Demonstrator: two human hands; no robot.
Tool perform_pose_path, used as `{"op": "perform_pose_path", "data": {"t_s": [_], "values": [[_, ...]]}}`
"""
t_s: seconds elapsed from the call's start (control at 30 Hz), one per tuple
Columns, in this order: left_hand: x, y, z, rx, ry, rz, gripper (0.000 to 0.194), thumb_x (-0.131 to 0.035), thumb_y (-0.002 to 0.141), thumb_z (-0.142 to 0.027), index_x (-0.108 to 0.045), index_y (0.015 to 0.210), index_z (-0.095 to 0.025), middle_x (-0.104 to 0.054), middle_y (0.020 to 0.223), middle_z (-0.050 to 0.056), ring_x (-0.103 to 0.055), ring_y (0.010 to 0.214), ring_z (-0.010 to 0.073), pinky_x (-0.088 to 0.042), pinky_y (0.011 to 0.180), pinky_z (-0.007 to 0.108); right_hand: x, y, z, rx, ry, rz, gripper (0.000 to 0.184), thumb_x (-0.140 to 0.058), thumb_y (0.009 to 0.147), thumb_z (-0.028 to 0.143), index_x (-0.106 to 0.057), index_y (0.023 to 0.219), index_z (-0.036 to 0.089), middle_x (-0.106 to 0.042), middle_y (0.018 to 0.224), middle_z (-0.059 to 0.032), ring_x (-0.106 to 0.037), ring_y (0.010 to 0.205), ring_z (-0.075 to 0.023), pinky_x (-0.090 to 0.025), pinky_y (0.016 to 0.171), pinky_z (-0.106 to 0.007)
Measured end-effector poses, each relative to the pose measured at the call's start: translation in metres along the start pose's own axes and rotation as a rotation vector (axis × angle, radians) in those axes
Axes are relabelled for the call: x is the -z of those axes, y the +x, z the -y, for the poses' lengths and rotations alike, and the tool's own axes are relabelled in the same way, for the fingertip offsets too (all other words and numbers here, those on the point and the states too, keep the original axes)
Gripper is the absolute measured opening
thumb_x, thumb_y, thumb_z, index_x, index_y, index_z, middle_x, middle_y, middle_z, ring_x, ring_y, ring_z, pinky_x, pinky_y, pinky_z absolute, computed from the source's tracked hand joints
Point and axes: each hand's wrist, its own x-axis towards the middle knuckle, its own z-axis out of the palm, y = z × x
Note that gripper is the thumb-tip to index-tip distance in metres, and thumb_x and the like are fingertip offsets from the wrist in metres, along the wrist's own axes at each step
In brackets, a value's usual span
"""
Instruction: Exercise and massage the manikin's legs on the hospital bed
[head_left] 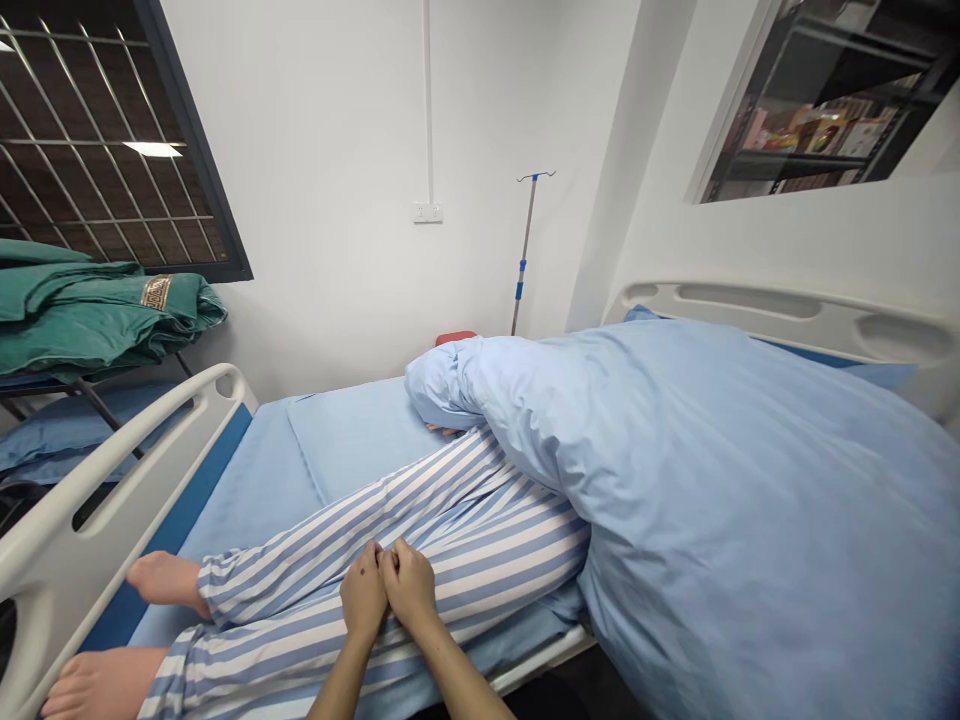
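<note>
My left hand (364, 592) and my right hand (409, 582) are side by side, knuckles up, their fingers curled and meeting. Both are closed over the blue-and-white striped trousers (480, 575) of a figure lying on the bed. Whether they touch or grip the cloth is hidden beneath them. Two bare, smooth feet (109, 682), like a manikin's, stick out of the trouser legs at the left. A light blue quilt (675, 450) is bunched over the figure's upper body. Part of a hand (442, 430) shows under the quilt's edge.
The bed has a pale footboard (142, 470) at left and a headboard (750, 300) at right. Behind stands an IV pole (525, 250) near a red object (455, 337). Folded green cloth (105, 310) is piled at far left, below a barred window (105, 150).
</note>
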Motion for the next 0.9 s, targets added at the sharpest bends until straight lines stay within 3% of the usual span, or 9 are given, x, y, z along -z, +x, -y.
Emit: {"op": "perform_pose_path", "data": {"t_s": [0.57, 0.77, 0.9], "values": [[0.003, -0.002, 0.002, -0.035, -0.056, -0.005, 0.018, -0.034, 0.084, -0.030, -0.050, 0.085, -0.021, -0.065, 0.088, 0.004, -0.057, 0.082, 0.0193, -0.030, 0.062, 0.028, -0.003, -0.004, 0.000, 0.041, -0.071, -0.022, 0.020, -0.038, 0.084, 0.022, -0.049, 0.067, 0.018, -0.058, 0.063, 0.0005, -0.051, 0.060, -0.0119, -0.021, 0.055, -0.025], [0.005, 0.004, 0.007, -0.010, -0.111, 0.070, 0.019, -0.036, 0.083, -0.030, -0.052, 0.080, -0.022, -0.065, 0.085, 0.002, -0.057, 0.081, 0.0168, -0.031, 0.061, 0.026, 0.001, -0.001, 0.002, 0.012, -0.049, 0.014, 0.019, -0.041, 0.081, 0.021, -0.051, 0.064, 0.019, -0.058, 0.059, 0.0005, -0.051, 0.058, -0.0124, -0.021, 0.054, -0.024], [0.005, 0.013, 0.019, -0.073, -0.247, 0.113, 0.015, -0.039, 0.079, -0.024, -0.053, 0.080, -0.021, -0.064, 0.081, 0.001, -0.057, 0.078, 0.0140, -0.035, 0.065, 0.023, 0.003, 0.005, 0.004, -0.039, -0.012, 0.085, 0.019, -0.043, 0.078, 0.021, -0.054, 0.063, 0.019, -0.061, 0.061, -0.0013, -0.054, 0.060, -0.0136, -0.024, 0.053, -0.023]]}}
